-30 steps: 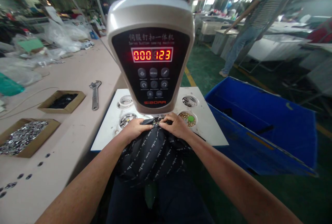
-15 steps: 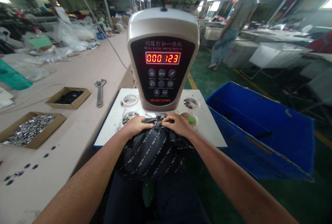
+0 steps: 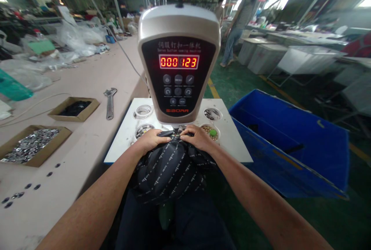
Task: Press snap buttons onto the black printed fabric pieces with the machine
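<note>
A black garment with rows of white lettering [image 3: 171, 169] hangs bunched from the front of the button machine [image 3: 178, 84] down over my lap. Its upper edge lies under the machine head, pinched on the left by my left hand [image 3: 150, 140] and on the right by my right hand [image 3: 195, 137]. Both hands are closed, thumbs pointing at each other with a small gap of fabric between them. Small metallic bits show on the cloth in that gap; their kind is too small to make out. The red display reads 000 123.
The white machine table [image 3: 124, 134] has round cups of small parts. On the left bench lie an adjustable wrench [image 3: 109, 103], a box of metal pieces [image 3: 33, 145], a box of dark pieces [image 3: 74, 109] and loose snaps. A blue bin [image 3: 290, 145] stands right; a person [image 3: 236, 26] is beyond.
My view has shifted slightly. Both hands keep their hold on the garment at the machine, and the display is unchanged. The person in the background has moved left.
</note>
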`<state>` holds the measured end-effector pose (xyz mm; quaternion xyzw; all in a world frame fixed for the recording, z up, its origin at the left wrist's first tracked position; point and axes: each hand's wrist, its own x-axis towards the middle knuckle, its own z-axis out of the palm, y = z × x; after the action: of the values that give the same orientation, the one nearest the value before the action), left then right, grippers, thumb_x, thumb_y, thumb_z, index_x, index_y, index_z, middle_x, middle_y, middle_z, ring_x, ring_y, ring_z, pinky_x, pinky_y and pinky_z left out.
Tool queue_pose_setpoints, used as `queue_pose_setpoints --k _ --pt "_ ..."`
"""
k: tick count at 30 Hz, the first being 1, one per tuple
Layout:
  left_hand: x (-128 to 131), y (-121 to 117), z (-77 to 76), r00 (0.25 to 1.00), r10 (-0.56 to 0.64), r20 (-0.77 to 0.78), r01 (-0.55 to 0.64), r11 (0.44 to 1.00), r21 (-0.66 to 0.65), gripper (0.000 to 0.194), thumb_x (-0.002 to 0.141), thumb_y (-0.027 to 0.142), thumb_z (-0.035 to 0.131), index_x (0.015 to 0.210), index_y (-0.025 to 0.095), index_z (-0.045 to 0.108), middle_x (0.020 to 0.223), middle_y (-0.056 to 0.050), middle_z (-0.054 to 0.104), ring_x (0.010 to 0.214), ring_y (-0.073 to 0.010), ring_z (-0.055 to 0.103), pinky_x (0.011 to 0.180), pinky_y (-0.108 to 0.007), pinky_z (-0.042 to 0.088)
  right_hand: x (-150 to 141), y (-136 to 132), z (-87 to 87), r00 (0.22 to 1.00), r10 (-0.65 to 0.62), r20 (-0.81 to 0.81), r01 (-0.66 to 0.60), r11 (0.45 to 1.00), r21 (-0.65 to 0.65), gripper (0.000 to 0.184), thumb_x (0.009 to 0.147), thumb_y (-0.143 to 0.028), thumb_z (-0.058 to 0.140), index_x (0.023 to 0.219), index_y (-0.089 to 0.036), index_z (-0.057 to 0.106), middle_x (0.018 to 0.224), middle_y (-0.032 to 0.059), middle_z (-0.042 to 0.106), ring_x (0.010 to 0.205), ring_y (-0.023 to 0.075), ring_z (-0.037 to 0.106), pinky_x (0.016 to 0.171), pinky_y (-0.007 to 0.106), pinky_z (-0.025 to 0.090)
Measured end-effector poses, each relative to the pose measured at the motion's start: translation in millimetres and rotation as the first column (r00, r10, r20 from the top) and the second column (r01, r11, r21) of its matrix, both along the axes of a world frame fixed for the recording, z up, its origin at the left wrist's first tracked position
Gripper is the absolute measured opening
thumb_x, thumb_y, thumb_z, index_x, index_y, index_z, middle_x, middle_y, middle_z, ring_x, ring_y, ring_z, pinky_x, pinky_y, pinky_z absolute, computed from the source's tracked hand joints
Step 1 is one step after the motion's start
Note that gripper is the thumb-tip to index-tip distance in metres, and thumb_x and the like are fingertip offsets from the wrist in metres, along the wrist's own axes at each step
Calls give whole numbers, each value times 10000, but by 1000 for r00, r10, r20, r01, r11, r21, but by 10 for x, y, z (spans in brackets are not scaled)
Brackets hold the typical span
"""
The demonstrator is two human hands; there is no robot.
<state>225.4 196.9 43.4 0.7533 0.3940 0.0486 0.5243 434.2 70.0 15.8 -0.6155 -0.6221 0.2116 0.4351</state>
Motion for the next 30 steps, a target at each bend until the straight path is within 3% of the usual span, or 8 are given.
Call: queue_pose_setpoints --k 15,19,22,30 --pt "8 -18 -11 1000 -5 7 5 1000 11 408 672 507 731 926 187 727 905 -35 770 900 -273 687 792 -339 486 -26 -30 20 999 -36 -21 36 999 3 48 820 -202 732 854 -207 766 931 17 716 907 166 656 873 292 470" --pt "18 -48 -11 999 -40 8 39 994 104 479 682 564 677 925 156 736 924 -83 780 950 -354 699 842 -434 507 -74 -85 29 996 -69 -60 73 995 71 54 811 -188 738 831 -219 778 885 10 721 884 170 665 834 275 480" --pt "16 -28 -60 998 -37 46 30 988 148 522 693 596 640 1020 201 736 1008 -56 785 1042 -343 696 952 -445 511 -71 -103 49 990 -113 -86 122 987 103 54 785 -193 763 813 -235 782 863 -1 726 864 177 670 813 275 482" --pt "-281 -382 -133 995 95 44 -104 868 485 503 700 591 593 1129 349 691 1196 -3 748 1237 -346 629 1065 -479 518 -134 -483 227 954 -235 -188 256 962 94 42 746 -244 757 771 -259 787 855 10 739 860 217 687 831 334 502"
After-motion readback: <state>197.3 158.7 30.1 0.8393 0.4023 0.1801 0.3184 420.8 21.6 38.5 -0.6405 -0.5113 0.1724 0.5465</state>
